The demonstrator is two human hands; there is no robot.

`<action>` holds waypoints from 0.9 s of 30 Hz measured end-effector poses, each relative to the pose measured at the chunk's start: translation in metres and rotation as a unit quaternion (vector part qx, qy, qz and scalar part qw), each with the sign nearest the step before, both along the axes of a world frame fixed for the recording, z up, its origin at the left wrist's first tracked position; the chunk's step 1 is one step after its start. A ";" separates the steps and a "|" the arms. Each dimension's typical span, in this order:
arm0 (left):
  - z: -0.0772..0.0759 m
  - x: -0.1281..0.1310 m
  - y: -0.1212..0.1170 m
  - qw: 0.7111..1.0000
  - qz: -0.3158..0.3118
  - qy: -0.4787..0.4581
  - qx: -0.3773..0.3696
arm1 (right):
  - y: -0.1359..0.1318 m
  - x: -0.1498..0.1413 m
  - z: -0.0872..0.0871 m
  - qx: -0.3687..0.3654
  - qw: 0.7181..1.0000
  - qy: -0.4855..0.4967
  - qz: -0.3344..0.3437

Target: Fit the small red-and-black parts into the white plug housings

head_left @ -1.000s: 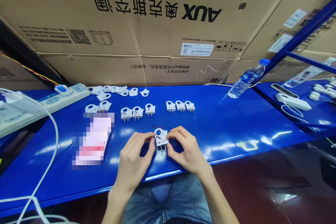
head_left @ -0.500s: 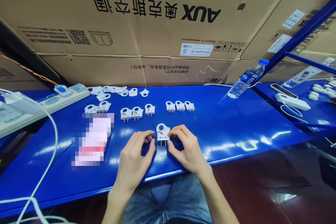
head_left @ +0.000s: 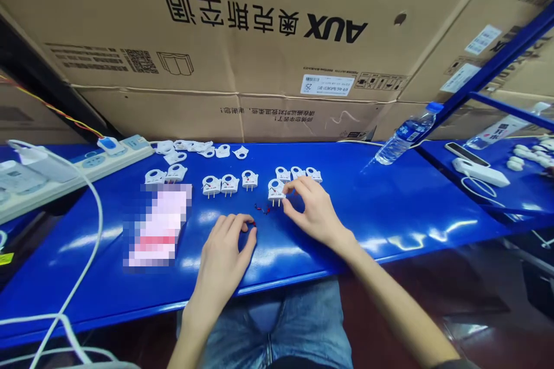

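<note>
The plug (head_left: 276,189) sits left of our right hand (head_left: 313,207), which pinches it — whether our left hand (head_left: 225,248) grips, we cannot tell.

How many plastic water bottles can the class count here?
2. The blue-capped bottle is toward the far right of the blue table; the pale-capped bottle is farther right, partly behind a blue rail. Others could be hidden, but no more show.

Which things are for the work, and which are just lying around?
Seems part of the work:
white plug piece in the right hand
small red bit at the left hand
thin wires
other plug pieces

Probably just lying around:
blue-capped bottle
dark flat device
</note>
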State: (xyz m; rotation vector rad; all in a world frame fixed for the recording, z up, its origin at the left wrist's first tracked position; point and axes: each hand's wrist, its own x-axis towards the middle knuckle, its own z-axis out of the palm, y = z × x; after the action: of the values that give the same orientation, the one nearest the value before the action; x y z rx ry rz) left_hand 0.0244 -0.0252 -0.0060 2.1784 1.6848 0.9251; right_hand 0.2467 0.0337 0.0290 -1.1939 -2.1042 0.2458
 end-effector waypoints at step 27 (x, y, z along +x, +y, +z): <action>0.000 0.000 0.000 1.000 0.003 0.014 0.016 | 0.054 0.009 -0.014 0.032 0.968 -0.233 -0.085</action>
State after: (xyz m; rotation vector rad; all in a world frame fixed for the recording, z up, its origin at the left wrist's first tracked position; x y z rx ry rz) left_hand 0.0243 -0.0255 -0.0059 2.2174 1.7027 0.9324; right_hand 0.2556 0.0873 0.0150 -1.4928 -2.3590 -0.2018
